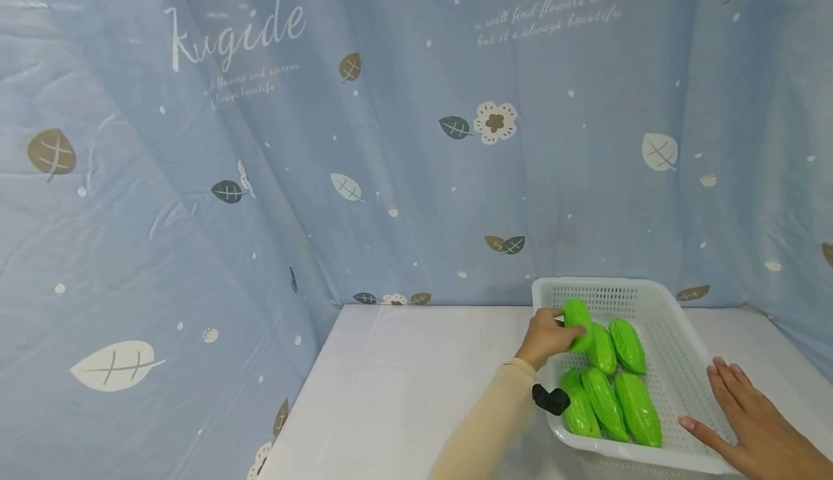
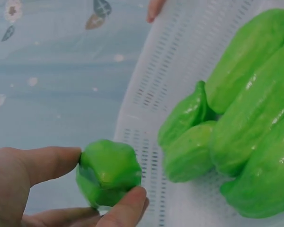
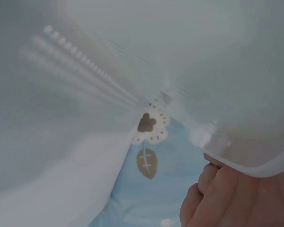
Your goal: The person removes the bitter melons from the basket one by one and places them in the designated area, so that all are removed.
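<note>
- The green vegetable (image 1: 575, 315) is pinched by the left hand (image 1: 545, 337); the thumb and fingers are bent round it, and only its sides are covered.
- It is held at the back left corner of the white basket (image 1: 678, 353). Whether it is lifted off the bottom cannot be told.
- Its skin looks shiny, so it could be dropped or twisted loose if it is squeezed too softly.
- The next vegetable (image 1: 602, 350) lies just beside it, and could be bumped or rolled if the hand is swung to the right.
- The three front ones (image 1: 605, 404) are packed close, so all could be pushed about by one knock.
- The basket's left edge is crossed by the left wrist. If the arm is kept low, the edge could be caught by the sleeve (image 1: 484, 426) and the basket tugged.
- Nothing is gripped by the right hand (image 1: 758, 418); its fingers are straight and its thumb is spread, by the right edge. If that side is not steadied, the basket could be slid over the desk (image 1: 403, 386).
- The curtain (image 1: 403, 176) hangs near the back edge and could be brushed.
</note>
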`<state>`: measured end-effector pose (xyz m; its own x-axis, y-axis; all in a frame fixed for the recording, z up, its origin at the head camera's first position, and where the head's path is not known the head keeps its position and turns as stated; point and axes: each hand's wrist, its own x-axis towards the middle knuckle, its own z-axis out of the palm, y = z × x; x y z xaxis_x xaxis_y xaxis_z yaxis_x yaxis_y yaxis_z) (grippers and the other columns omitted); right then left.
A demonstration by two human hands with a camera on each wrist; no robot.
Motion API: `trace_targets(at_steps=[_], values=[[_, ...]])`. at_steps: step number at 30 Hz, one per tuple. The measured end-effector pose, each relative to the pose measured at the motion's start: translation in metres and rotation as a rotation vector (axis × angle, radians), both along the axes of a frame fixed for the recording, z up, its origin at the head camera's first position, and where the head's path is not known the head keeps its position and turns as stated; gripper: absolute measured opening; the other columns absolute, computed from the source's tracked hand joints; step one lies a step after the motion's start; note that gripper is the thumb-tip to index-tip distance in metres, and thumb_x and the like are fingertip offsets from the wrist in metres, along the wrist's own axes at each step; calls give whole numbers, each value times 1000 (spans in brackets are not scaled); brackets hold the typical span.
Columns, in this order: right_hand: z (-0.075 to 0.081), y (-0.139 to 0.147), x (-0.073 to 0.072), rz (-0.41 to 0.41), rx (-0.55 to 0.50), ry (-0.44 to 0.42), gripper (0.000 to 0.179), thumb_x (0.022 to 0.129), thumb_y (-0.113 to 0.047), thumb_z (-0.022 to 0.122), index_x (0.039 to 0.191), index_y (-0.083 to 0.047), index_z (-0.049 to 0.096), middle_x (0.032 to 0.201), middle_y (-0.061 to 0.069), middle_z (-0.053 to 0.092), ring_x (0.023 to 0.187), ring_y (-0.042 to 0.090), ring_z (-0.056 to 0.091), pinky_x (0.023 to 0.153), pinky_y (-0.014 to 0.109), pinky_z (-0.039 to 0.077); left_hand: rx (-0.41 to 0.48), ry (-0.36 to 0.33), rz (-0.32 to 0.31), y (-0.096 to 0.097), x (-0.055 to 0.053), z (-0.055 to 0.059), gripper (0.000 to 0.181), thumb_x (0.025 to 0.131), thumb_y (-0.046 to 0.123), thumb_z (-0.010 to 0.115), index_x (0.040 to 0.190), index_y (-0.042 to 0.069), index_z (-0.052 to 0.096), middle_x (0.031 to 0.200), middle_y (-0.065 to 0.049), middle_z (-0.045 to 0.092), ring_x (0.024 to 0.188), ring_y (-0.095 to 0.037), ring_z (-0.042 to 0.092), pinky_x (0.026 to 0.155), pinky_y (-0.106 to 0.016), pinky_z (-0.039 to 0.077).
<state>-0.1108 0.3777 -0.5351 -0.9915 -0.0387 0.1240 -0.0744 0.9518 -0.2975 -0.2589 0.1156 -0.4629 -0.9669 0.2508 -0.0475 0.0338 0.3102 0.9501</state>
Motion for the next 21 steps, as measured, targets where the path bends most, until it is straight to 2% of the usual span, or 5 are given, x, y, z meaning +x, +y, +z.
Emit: trace_targets(at_steps=[5, 10, 13, 18, 21], values=[[-1, 2, -1, 14, 4, 8, 110, 102, -53, 57, 153, 21, -7, 158, 47, -16, 144, 53, -36, 108, 60, -33, 88, -33, -12, -7, 2, 4, 36, 93, 16, 78, 127, 7, 73, 100, -6, 77, 84, -12, 72, 74, -31, 64], [-1, 2, -2, 18, 6, 14, 109, 103, -52, 57, 153, 22, -5, 158, 48, -13, 144, 53, -35, 108, 57, -34, 164, -47, -16, -15, 3, 3, 44, 94, 16, 77, 134, 2, 67, 105, -10, 77, 92, -17, 75, 79, -36, 65], [-2, 2, -2, 17, 6, 9, 109, 103, -53, 56, 153, 22, -5, 158, 48, -13, 144, 54, -34, 109, 65, -31, 211, -48, -30, -21, 4, 3, 46, 94, 16, 76, 136, 0, 65, 108, -11, 77, 95, -19, 75, 80, -38, 65], [-3, 3, -2, 11, 11, 8, 110, 102, -54, 57, 153, 22, -5, 158, 48, -13, 144, 54, -34, 112, 83, -7, 269, -49, -45, -31, 3, 1, 48, 95, 17, 75, 138, -1, 62, 111, -12, 77, 100, -24, 76, 83, -40, 65], [-3, 3, -2, 11, 11, 10, 110, 102, -54, 57, 154, 21, -5, 158, 47, -14, 145, 54, -33, 112, 83, -9, 271, -49, -40, -36, 0, 0, 49, 96, 18, 75, 139, 0, 62, 112, -12, 76, 101, -24, 76, 84, -40, 65]])
